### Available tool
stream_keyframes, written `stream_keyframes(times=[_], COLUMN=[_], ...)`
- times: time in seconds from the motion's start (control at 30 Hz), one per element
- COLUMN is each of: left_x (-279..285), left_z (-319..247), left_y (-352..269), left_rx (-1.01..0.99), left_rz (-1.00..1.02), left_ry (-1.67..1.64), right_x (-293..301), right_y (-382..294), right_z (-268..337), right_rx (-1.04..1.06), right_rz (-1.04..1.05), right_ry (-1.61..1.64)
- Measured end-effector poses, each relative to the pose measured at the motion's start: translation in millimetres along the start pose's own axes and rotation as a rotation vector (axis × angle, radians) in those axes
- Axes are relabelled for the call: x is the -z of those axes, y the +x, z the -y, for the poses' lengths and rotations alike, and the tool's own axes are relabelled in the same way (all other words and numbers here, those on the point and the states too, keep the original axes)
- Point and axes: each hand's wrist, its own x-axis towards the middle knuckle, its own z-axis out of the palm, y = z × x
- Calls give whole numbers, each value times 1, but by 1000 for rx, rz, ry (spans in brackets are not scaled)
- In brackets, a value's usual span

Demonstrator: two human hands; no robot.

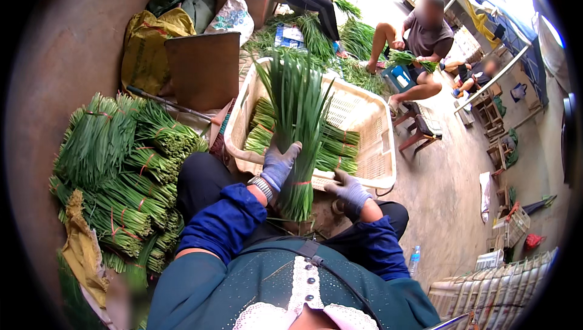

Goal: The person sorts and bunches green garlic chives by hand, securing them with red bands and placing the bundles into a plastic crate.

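Note:
My gloved left hand (280,166) grips a large bunch of long green leaves, probably garlic chives (298,102). A thin red band (301,183) circles the bunch near its lower end, below my hand. Its leaf tips rise over a white plastic crate (378,134) before my knees. To the right of the bunch, my gloved right hand (350,191) is by the crate's near rim, fingers apart, with nothing seen in it. Inside the crate lie banded bundles (338,148) on the right and more bundles (259,125) on the left.
At my left is a tall pile of banded chive bundles (123,170). Behind it stand a brown board (202,70) and a yellow sack (152,47). A seated person (428,34) handles greens beyond the crate, near a wooden stool (416,127). A water bottle (414,259) stands right.

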Motion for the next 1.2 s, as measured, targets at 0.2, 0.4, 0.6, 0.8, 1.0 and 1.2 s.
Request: stream_keyframes(times=[0.2,0.4,0.6,0.8,1.0,1.2], left_x=[1,4,42,56,10,-12], left_z=[1,-22,-56,-10,-8,-30], left_y=[-15,-2,15,11,12,11], left_rx=[12,-54,-53,258,199,541], left_rz=[93,287,189,1019,712,516], left_ry=[418,448,868,760,235,-85], right_x=[-67,-52,-39,-23,-30,-32], right_y=[49,42,50,49,55,55], right_z=[25,21,6,8,3,20], right_rx=[269,247,266,305,279,194], right_rz=[13,145,137,238,271,230], right_ry=[869,1334,1439,1515,1449,1205])
